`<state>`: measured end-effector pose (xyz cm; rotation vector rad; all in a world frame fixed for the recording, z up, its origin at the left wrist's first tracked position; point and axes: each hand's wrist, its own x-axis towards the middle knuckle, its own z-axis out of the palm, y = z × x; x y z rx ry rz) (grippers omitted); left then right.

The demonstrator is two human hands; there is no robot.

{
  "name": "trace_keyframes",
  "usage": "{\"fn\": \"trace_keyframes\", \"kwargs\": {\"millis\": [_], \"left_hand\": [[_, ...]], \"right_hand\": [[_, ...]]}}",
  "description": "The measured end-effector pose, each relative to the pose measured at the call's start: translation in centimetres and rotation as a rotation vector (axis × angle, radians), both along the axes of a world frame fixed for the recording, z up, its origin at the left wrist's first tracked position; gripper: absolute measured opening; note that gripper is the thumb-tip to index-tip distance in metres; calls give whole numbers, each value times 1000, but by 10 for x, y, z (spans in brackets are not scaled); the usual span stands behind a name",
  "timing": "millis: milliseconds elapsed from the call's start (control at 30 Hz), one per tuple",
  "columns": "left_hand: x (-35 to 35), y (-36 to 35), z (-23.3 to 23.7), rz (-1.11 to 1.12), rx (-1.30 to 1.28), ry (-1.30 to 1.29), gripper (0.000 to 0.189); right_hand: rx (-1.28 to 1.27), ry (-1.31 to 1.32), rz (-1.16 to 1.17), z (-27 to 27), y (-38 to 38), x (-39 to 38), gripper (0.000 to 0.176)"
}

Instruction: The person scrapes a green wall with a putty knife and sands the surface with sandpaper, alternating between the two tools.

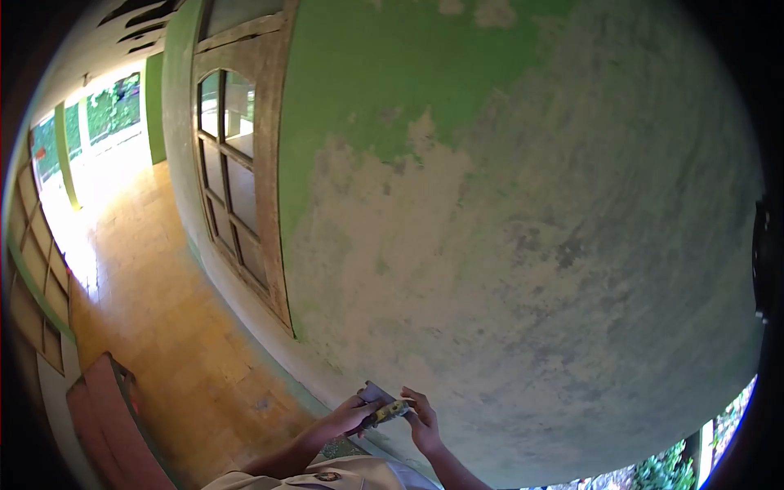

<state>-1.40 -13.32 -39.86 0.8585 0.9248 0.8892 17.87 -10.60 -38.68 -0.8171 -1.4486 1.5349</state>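
Near the bottom centre, my left hand (pixel 352 415) is wrapped round a small flat grey piece (pixel 376 393), which looks like a scraper blade. A yellow and dark object (pixel 390 412) lies across between both hands, perhaps a handle or another tool. My right hand (pixel 422 421) has its fingers bent at the right end of this object, with the thumb side touching it. Exactly what the right fingertips pinch is too small to make out. Both hands are in front of the lower part of the wall (pixel 490 327), whose green paint is partly gone, with bare grey plaster showing.
A wooden-framed window (pixel 230 171) is set in the wall at the left. The yellow tiled floor (pixel 163 302) runs along the wall towards a bright opening. A reddish bench (pixel 110 425) stands at the lower left. Greenery (pixel 665 469) shows at the lower right.
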Motion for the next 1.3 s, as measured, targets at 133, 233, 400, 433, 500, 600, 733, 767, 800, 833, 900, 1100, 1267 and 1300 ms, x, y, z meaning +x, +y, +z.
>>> {"fn": "trace_keyframes", "kwargs": {"millis": [133,233,400,433,500,600,733,767,800,833,900,1100,1267,1300], "left_hand": [[-10,-3,6,60,44,-55,30],[-15,-8,13,102,38,-31,30],[-23,-18,28,206,37,-22,32],[-25,-19,30,227,40,-29,33],[-29,-22,39,237,53,30,32],[-38,-21,29,250,88,88,32],[-44,-21,13,276,100,73,25],[-44,-21,10,271,98,74,25],[-44,-19,6,362,182,-11,25],[-47,-17,1,454,267,-94,25],[-59,-8,-11,575,316,-80,27],[-98,-20,-6,796,312,-42,36],[-108,-30,-12,789,307,-77,35],[-109,-31,-15,783,310,-78,35]], "right_hand": [[127,-81,103,2,-1,-10,37],[166,-82,204,-1,3,-16,40],[228,-78,218,5,-3,-39,41],[228,-81,218,6,-4,-43,42],[229,-84,220,7,-3,-47,43],[365,-127,253,7,-2,-57,47],[416,-139,201,26,-9,-72,52],[427,-127,172,32,-9,-76,54],[424,-125,169,35,-6,-79,54],[442,-50,121,38,-1,-80,52],[455,29,70,52,11,-81,50],[445,497,47,160,45,-74,41],[821,413,7,260,56,-70,39],[928,379,-18,277,56,-73,36]]}}
